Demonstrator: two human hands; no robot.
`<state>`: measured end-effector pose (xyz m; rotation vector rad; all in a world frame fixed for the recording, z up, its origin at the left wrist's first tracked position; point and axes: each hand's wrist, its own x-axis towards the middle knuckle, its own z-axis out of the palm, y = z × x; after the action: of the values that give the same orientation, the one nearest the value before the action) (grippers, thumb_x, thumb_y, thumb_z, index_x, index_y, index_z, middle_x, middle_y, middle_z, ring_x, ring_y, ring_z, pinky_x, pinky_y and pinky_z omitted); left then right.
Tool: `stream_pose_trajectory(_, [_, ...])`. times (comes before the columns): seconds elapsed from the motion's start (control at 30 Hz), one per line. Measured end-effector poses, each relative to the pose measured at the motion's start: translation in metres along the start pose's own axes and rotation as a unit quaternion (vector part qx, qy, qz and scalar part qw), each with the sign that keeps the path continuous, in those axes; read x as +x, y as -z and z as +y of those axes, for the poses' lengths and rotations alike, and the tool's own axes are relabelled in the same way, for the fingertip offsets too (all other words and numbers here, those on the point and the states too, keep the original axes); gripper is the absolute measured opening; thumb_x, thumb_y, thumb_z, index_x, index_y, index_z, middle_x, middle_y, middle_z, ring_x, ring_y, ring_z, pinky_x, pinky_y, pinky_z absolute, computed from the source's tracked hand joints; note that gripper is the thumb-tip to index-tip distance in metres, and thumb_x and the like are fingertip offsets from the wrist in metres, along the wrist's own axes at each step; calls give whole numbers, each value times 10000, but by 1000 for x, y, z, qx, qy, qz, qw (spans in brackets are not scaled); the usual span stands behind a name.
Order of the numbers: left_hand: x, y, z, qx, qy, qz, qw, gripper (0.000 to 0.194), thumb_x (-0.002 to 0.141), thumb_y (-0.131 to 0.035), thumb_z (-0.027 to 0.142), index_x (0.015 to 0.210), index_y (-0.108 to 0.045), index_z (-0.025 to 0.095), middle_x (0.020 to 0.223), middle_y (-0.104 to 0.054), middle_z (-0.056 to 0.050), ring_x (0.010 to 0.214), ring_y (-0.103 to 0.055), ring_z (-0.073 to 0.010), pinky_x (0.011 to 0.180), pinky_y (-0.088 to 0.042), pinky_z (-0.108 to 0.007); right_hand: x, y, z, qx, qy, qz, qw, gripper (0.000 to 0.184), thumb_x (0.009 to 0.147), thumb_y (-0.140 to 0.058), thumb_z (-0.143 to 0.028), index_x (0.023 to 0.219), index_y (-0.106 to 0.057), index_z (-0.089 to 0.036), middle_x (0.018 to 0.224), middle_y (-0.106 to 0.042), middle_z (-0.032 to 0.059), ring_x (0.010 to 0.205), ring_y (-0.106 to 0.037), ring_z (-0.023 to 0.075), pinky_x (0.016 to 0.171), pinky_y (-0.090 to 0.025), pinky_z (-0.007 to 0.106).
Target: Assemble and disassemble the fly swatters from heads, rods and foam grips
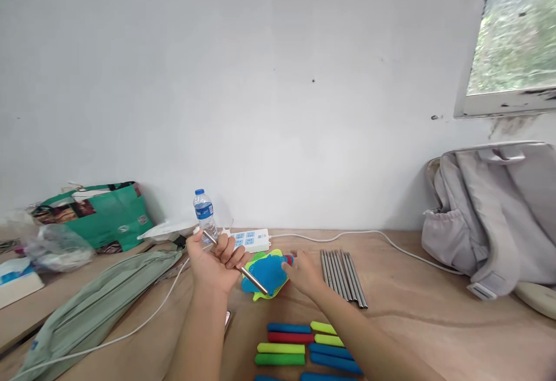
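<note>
Our left hand curls its grip around a slim silver metal tube, slanting before the blue and yellow-green mesh heap. Our right hand is at the heap's right edge; we cannot quite tell whether its grip pinches the small red piece there. Slender grey metal tubes lie right of the heap.

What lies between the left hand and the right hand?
In the head view: blue mesh, edged by yellow-green mesh, with a metal rod partly in front.
</note>
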<state>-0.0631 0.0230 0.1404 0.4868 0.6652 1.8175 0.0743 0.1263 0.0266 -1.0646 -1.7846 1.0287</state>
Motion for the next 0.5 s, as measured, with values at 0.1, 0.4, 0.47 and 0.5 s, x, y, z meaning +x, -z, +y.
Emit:
stream_pose_trajectory(0.1, [1, -2, -7, -30, -2, 15, 999, 405, 689, -358, 462, 485, -120, 206, 329, -212, 61, 284, -218, -81, 353, -237, -234, -26, 9, -14, 47, 47, -42, 997, 230, 821, -451, -333, 937, -583, -185, 925, -606, 46, 834, -553, 170, 729, -438, 283])
stream_pose_trajectory(0.4, [-3, -24, -79, -2, 100, -68, 993, 422, 760, -358, 442, 447, -208, 201, 348, -204, 73, 295, -200, -67, 377, -218, -231, -108, 57, 9, -53, 171, -66, 982, 194, 859, -417, -278, 1006, -533, -227, 682, -514, -15, 607, -487, 126, 584, -412, 225])
stream_pose_trajectory(0.47, [-8, -29, -95, 59, 154, -146, 975, 412, 752, -379, 503, 480, -355, 195, 406, -352, 47, 359, -350, -91, 441, -318, -253, -122, 71, 27, -87, 161, -52, 982, 168, 859, -412, -302, 925, -554, -242, 699, -541, 1, 608, -512, 135, 586, -426, 229])
stream_pose_trajectory(0.5, [-10, -31, -101, 96, 173, -185, 963, 401, 743, -393, 530, 547, -447, 185, 475, -448, 19, 442, -450, -123, 512, -376, -281, -129, 78, 37, -95, 155, -32, 983, 170, 857, -412, -322, 879, -564, -250, 694, -553, 7, 596, -522, 140, 583, -434, 233])
